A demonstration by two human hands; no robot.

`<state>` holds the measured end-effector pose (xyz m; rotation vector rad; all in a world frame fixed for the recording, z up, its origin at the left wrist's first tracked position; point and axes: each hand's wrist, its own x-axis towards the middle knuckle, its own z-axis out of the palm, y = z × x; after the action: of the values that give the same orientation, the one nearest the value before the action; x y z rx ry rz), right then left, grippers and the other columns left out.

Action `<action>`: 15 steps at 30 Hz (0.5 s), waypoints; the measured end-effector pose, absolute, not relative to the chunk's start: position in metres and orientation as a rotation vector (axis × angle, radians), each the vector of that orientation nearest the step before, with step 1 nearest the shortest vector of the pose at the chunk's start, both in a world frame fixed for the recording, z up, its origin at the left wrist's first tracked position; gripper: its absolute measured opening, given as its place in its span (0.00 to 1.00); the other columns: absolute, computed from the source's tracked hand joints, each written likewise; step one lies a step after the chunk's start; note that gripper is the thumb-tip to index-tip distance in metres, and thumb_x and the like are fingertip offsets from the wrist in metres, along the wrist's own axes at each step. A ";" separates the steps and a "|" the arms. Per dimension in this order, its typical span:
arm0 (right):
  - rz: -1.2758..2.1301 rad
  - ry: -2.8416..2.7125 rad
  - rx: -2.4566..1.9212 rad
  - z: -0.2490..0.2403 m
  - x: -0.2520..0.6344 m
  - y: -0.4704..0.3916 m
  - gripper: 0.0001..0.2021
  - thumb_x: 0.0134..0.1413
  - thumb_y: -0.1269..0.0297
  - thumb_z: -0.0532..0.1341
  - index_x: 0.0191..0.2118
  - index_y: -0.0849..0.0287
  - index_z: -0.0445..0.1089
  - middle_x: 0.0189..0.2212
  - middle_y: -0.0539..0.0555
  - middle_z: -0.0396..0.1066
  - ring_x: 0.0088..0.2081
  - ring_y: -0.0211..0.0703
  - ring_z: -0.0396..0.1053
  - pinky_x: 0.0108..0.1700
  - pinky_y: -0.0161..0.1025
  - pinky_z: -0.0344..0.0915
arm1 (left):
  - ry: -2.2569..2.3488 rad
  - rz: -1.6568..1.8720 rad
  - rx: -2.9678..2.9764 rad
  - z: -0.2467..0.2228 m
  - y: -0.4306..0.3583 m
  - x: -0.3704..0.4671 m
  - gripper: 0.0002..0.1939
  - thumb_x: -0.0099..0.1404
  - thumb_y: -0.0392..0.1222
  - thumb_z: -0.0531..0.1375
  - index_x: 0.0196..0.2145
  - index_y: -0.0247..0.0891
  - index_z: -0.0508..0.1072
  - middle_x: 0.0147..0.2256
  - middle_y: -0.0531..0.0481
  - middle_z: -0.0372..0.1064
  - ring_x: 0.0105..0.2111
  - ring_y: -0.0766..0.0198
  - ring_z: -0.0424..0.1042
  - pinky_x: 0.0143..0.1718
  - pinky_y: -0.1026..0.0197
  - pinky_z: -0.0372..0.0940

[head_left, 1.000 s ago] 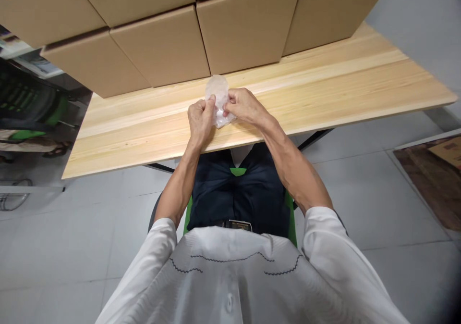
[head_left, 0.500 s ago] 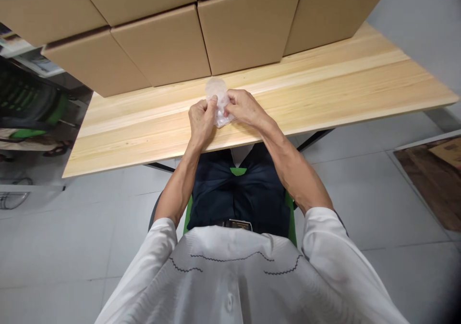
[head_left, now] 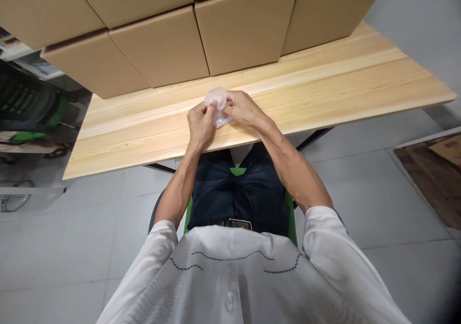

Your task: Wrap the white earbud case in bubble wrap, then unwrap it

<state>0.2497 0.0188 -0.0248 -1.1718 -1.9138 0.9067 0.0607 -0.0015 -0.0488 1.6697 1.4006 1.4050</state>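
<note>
Since the earlier frames, we have gathered the clear plastic piece (head_left: 217, 104) lower between our hands: its rounded top, which stood well above the fingertips, now barely clears them, and more of it is crumpled into the grip. Our left hand (head_left: 199, 123) pinches its near-left edge between thumb and fingers; our right hand (head_left: 243, 108) grips its right side from about 3 o'clock, fingers curled over the film. Both hands are grasping it, close together, just above the front part of the pale wooden table (head_left: 324, 88), whether touching it we cannot tell.

We judge the film to be thin and slippery, so the likeliest trouble is a tear or a slip: if the two hands pull apart unevenly, it could split where the thumbs press, or slide out of the left pinch and drop toward our lap at 6 o'clock. What the crumpled lower part hides we cannot tell; anything loose inside could fall out as the piece is squeezed.

Cardboard boxes (head_left: 158, 45) are stacked along the far side at 12 o'clock, well apart from the hands
</note>
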 end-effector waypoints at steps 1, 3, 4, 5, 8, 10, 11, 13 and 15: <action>0.912 -1.911 -1.173 -0.025 0.250 0.019 0.04 0.65 0.68 0.65 0.36 0.54 0.72 0.32 0.48 0.77 0.38 0.43 0.69 0.40 0.42 0.60 | 1.396 1.404 1.668 -0.050 -0.001 0.060 0.31 0.77 0.69 0.68 0.28 0.42 0.74 0.26 0.53 0.68 0.30 0.62 0.65 0.34 0.58 0.60; 0.909 -1.911 -1.175 -0.025 0.249 0.020 0.06 0.65 0.67 0.67 0.36 0.53 0.72 0.32 0.48 0.77 0.38 0.44 0.70 0.40 0.41 0.60 | 1.392 1.394 1.670 -0.051 0.000 0.059 0.30 0.77 0.70 0.68 0.30 0.42 0.76 0.28 0.52 0.71 0.31 0.61 0.67 0.35 0.58 0.63; 0.905 -1.912 -1.174 -0.026 0.249 0.021 0.06 0.65 0.67 0.68 0.35 0.53 0.72 0.32 0.48 0.78 0.38 0.44 0.70 0.40 0.41 0.61 | 1.392 1.392 1.670 -0.052 0.000 0.058 0.29 0.76 0.70 0.68 0.31 0.43 0.76 0.29 0.52 0.72 0.32 0.61 0.68 0.36 0.58 0.64; 0.901 -1.912 -1.174 -0.027 0.249 0.021 0.07 0.64 0.66 0.69 0.34 0.52 0.72 0.32 0.48 0.78 0.38 0.45 0.71 0.40 0.42 0.61 | 1.390 1.396 1.666 -0.053 0.001 0.057 0.29 0.76 0.71 0.69 0.32 0.43 0.77 0.30 0.51 0.73 0.33 0.60 0.69 0.37 0.58 0.65; 0.887 -1.908 -1.171 -0.029 0.248 0.024 0.08 0.61 0.67 0.69 0.33 0.52 0.71 0.32 0.49 0.79 0.37 0.45 0.71 0.40 0.42 0.61 | 1.379 1.437 1.630 -0.055 0.002 0.058 0.28 0.73 0.73 0.71 0.37 0.43 0.79 0.34 0.50 0.76 0.37 0.59 0.73 0.41 0.57 0.69; 0.887 -1.896 -1.169 -0.030 0.248 0.025 0.09 0.61 0.67 0.70 0.32 0.52 0.70 0.31 0.48 0.77 0.37 0.45 0.69 0.40 0.42 0.61 | 1.378 1.459 1.608 -0.057 0.003 0.058 0.29 0.71 0.74 0.73 0.40 0.43 0.79 0.37 0.49 0.77 0.39 0.57 0.76 0.43 0.56 0.71; 0.889 -1.887 -1.166 -0.030 0.248 0.024 0.10 0.60 0.67 0.70 0.32 0.52 0.69 0.31 0.48 0.76 0.36 0.45 0.68 0.40 0.42 0.60 | 1.372 1.466 1.606 -0.058 0.003 0.059 0.29 0.71 0.74 0.73 0.41 0.43 0.80 0.38 0.49 0.78 0.40 0.57 0.77 0.44 0.56 0.71; 0.900 -1.874 -1.161 -0.030 0.248 0.024 0.12 0.60 0.66 0.72 0.31 0.52 0.68 0.31 0.48 0.74 0.36 0.45 0.67 0.40 0.42 0.60 | 1.337 1.473 1.625 -0.061 0.004 0.059 0.29 0.72 0.73 0.72 0.43 0.43 0.81 0.40 0.48 0.80 0.41 0.57 0.78 0.46 0.56 0.72; 0.903 -1.876 -1.160 -0.028 0.248 0.023 0.13 0.59 0.67 0.73 0.31 0.52 0.68 0.31 0.48 0.73 0.37 0.46 0.66 0.40 0.42 0.60 | 1.288 1.475 1.650 -0.063 0.005 0.058 0.28 0.74 0.71 0.71 0.44 0.41 0.81 0.40 0.48 0.82 0.41 0.58 0.79 0.47 0.56 0.71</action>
<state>0.2476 0.0229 -0.0285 -1.1599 -1.8761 0.9025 0.0581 0.0051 -0.0632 1.6501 1.2877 1.4746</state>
